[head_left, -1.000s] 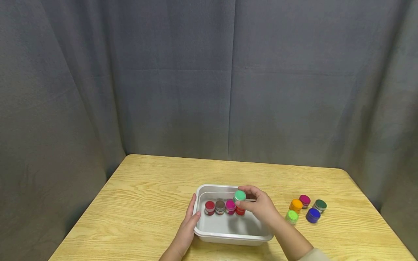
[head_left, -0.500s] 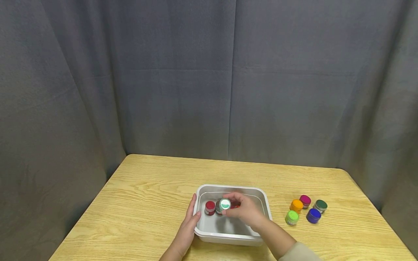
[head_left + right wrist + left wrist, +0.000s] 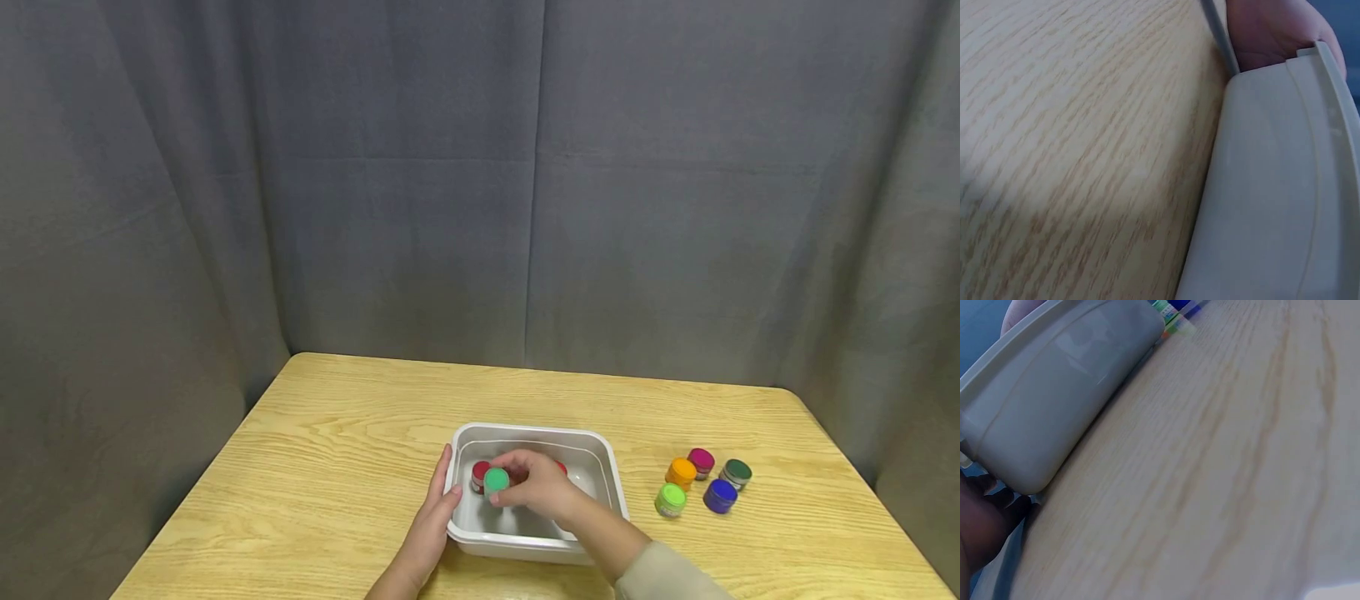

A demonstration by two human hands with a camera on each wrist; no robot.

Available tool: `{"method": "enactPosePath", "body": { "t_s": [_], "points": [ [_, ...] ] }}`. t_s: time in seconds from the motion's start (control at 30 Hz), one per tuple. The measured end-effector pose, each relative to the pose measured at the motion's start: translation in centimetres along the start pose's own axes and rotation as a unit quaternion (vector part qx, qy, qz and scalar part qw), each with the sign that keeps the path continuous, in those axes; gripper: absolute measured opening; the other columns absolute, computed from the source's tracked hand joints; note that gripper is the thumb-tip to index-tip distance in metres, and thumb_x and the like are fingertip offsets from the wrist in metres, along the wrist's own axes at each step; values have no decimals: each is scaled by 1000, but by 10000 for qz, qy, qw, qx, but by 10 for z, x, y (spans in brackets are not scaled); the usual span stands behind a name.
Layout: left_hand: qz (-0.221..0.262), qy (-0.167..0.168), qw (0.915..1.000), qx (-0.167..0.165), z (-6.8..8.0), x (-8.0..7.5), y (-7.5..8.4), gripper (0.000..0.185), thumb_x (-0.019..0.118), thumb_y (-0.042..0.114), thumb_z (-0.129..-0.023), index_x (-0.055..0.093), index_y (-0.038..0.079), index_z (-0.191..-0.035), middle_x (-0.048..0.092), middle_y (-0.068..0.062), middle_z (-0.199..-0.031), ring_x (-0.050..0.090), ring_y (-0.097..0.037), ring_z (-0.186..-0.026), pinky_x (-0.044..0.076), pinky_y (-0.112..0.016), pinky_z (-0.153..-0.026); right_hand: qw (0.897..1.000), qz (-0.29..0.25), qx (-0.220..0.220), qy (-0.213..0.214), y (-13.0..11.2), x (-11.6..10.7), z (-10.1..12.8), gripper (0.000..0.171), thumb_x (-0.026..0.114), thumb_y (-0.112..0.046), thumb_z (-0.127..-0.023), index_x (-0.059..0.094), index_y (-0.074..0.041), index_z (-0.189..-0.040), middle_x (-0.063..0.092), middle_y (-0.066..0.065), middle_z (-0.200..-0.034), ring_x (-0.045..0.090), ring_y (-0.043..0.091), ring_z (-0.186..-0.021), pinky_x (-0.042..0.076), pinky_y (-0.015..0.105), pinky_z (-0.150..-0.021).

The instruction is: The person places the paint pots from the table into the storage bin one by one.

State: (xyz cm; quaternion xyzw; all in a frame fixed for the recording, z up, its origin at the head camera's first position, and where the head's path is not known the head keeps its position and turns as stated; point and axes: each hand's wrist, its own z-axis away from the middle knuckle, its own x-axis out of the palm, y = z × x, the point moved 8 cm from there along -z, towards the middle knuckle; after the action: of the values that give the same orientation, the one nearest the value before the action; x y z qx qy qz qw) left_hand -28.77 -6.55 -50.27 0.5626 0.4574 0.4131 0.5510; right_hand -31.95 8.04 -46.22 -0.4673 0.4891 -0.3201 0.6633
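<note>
Over the white tub point(image 3: 611, 479): right hand point(image 3: 536, 487) pinches the green-lidded jar point(image 3: 496, 481).
Jar sits upright, nearest the tub's left wall; left hand point(image 3: 427, 525) rests open-fingered there on the desk point(image 3: 337, 467).

Tub point(image 3: 611, 475) sits centre-front on worktop point(image 3: 337, 433). Small jars point(image 3: 481, 472) in row along tub's far side. Five more jars point(image 3: 701, 481) clustered on worktop, right of tub. Curtain point(image 3: 480, 183) hangs behind worktop.
</note>
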Motion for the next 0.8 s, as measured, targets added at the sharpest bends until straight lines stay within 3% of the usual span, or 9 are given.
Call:
{"method": "enactPosePath", "body": {
  "t_s": [0.23, 0.8],
  "points": [
    [-9, -9, 10000, 67, 1, 0, 2, 61, 33, 23, -105, 5, 20, -159, 0, -15, -166, -2, -43, -151, 3, -69, -117, 9989, 418, -185, -110, -5, 8, -2, 43, 82, -1, -72, 67, 3, -112, 69, 9, -102, 59, 15, -86, 50, 23, -74],
    [-170, 114, 9998, 16, 2, -1, 1, 60, 34, 24, -105, 9, 22, -159, 4, -13, -166, 1, -42, -151, 2, -69, -117, 9943, 1026, -217, -184, -4, 19, -9, 40, 85, -4, -70, 68, -1, -105, 67, 3, -94, 57, 12, -86, 50, 24, -76]
  ]
}}
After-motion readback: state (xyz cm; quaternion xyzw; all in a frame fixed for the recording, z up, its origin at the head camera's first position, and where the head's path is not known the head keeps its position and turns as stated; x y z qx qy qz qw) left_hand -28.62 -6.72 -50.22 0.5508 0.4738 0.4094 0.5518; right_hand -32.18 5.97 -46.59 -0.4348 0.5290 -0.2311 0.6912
